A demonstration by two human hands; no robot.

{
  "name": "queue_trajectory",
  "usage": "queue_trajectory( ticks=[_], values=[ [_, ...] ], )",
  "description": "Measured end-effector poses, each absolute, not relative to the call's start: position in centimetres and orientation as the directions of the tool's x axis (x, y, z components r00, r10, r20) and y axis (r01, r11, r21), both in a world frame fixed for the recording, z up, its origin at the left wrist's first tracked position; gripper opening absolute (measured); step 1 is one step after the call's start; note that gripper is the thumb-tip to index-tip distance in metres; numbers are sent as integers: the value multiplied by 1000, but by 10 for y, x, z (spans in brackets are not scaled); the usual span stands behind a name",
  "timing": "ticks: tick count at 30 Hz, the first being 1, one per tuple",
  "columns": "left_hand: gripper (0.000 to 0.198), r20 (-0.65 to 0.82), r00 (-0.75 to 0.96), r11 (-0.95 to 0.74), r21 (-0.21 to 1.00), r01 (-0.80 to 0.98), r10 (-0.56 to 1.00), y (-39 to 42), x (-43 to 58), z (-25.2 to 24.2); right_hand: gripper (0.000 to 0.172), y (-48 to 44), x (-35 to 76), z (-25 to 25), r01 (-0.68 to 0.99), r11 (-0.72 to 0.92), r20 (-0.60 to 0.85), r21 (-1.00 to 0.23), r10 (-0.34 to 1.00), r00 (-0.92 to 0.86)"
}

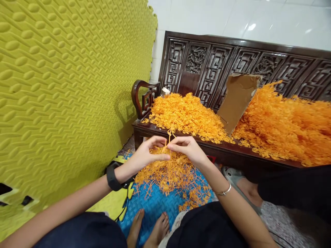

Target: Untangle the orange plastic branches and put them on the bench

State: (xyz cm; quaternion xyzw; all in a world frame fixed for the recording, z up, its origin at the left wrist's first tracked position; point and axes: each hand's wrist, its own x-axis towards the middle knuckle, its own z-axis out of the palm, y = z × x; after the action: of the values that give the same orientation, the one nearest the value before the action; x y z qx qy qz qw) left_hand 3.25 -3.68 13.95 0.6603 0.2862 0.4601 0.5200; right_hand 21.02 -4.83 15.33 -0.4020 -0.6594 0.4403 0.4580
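My left hand (148, 151) and my right hand (187, 148) meet in front of me, each with its fingers pinched on the same orange plastic sprig (168, 142) held between them. The sprig's thin stem rises between my fingertips. Below my hands lies a loose heap of orange plastic pieces (172, 175) on a blue foam mat (155, 205). A black watch sits on my left wrist and a thin bangle on my right.
A dark carved wooden bench (224, 151) stands just beyond my hands, piled with orange pieces (188, 115) and leafy orange sprays (287, 124), with a cardboard sheet (238, 100) between them. Yellow foam mats (64, 86) stand at left. Another person's sandalled foot (240, 184) rests at right.
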Motion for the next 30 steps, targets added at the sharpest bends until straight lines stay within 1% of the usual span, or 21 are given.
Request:
queue_trajectory(
  ticks=[2, 3, 5, 8, 9, 10, 12, 13, 16, 19, 22, 24, 27, 30],
  values=[
    [13, 314, 528, -338, 940, -54, 789, -37, 34, 139, 18, -50, 206, 152, 117, 290, 247, -950, 925, -288],
    [8, 304, 558, -342, 939, -39, 772, -37, 34, 140, 20, -50, 205, 152, 123, 297, 251, -947, 922, -296],
    [12, 287, 562, -331, 943, -24, 776, -37, 33, 141, 23, -52, 205, 153, 162, 333, 275, -929, 912, -304],
    [14, 300, 483, -327, 945, -31, 823, -38, 32, 144, 23, -57, 209, 157, 260, 408, 335, -875, 899, -283],
    [14, 308, 446, -325, 945, -39, 840, -38, 31, 145, 26, -59, 211, 158, 299, 430, 358, -852, 895, -267],
    [14, 312, 406, -320, 946, -50, 859, -38, 31, 146, 34, -60, 214, 159, 335, 446, 373, -830, 891, -259],
    [11, 303, 345, -295, 952, -77, 888, -39, 31, 147, 47, -62, 220, 160, 385, 458, 364, -801, 884, -294],
    [10, 292, 327, -277, 956, -94, 899, -39, 31, 147, 47, -62, 223, 160, 397, 455, 336, -797, 881, -334],
    [12, 289, 311, -260, 956, -134, 905, -40, 31, 147, 29, -61, 226, 159, 417, 422, 243, -805, 876, -417],
    [18, 278, 326, -271, 960, -66, 904, -40, 30, 146, 20, -61, 223, 158, 397, 428, 242, -812, 866, -437],
    [17, 265, 357, -293, 956, 26, 896, -38, 27, 144, 16, -64, 220, 159, 351, 450, 246, -821, 834, -495],
    [16, 323, 327, -351, 936, 28, 888, -35, 24, 142, 16, -65, 219, 159, 338, 450, 243, -826, 826, -508],
    [21, 417, 243, -426, 905, -19, 876, -32, 21, 139, 17, -62, 221, 155, 306, 416, 242, -856, 847, -474],
    [21, 462, 173, -437, 884, -164, 870, -34, 19, 136, 17, -55, 224, 147, 215, 328, 216, -920, 881, -421]
  ],
)
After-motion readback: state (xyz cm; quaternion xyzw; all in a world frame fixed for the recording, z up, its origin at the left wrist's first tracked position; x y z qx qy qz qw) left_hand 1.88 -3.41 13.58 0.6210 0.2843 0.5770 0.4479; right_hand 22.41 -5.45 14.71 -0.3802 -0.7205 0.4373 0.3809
